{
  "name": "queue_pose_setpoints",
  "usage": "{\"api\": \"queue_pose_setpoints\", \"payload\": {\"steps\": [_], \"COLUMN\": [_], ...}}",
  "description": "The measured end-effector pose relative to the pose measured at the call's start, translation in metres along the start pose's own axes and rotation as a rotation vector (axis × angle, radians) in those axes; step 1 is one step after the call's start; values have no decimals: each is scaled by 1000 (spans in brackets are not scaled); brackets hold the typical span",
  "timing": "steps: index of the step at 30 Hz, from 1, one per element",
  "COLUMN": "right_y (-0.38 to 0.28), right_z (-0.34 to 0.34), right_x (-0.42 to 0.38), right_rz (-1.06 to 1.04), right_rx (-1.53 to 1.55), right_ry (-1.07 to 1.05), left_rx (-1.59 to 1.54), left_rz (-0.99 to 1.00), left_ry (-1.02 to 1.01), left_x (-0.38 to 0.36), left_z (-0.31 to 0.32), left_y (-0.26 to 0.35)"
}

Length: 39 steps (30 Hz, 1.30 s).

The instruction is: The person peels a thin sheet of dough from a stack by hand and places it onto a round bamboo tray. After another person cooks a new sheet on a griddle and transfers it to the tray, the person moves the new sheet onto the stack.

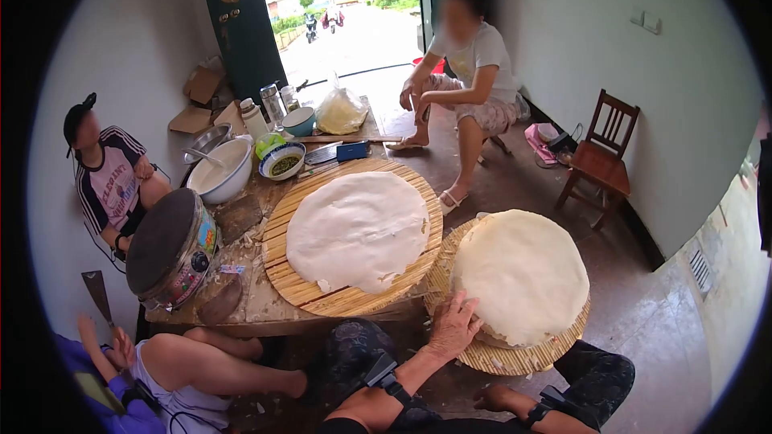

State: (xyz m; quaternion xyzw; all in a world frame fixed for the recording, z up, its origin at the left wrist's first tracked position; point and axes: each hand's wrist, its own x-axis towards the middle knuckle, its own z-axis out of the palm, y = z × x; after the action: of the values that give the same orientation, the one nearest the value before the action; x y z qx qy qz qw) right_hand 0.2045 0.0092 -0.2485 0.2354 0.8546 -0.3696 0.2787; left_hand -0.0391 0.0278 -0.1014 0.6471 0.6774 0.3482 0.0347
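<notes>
My left hand (pixel 455 325) lies on the near-left edge of a thick round stack of thin, pale pancakes (pixel 521 273), its fingers extended against the edge. The stack sits on a round woven slat mat (pixel 497 359) in front of me. My right hand (pixel 494 397) hangs low beside my knee, below the mat, holding nothing visible; its fingers look loosely apart. Left of the stack, one large pale pancake (pixel 358 229) with an uneven rim lies spread on a bigger round slat mat (pixel 301 293) on the table.
On the low table (pixel 249 301) stand a round electric griddle (pixel 173 245), a white batter basin (pixel 221 177), a bowl of dark green sauce (pixel 283 163) and a bagged pale mass (pixel 342 110). A person at left holds a spatula (pixel 97 296). Two others sit nearby. A wooden chair (pixel 599 165) stands right.
</notes>
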Motion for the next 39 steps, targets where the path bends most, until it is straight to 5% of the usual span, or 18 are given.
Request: {"api": "queue_pose_setpoints", "payload": {"steps": [21,33,39], "right_y": [13,-58,-121], "right_z": [21,-43,-116], "right_x": [13,-32,-91], "right_rz": [-62,-12,-390], "right_rx": [-26,-75,-63], "right_ry": [-115,100,422], "left_rx": [-38,-47,-75], "left_rz": [-22,-65,-67], "left_ry": [48,19,65], "left_x": [-3,6,3], "left_z": [9,-9,-3], "left_y": [-12,-4,-8]}}
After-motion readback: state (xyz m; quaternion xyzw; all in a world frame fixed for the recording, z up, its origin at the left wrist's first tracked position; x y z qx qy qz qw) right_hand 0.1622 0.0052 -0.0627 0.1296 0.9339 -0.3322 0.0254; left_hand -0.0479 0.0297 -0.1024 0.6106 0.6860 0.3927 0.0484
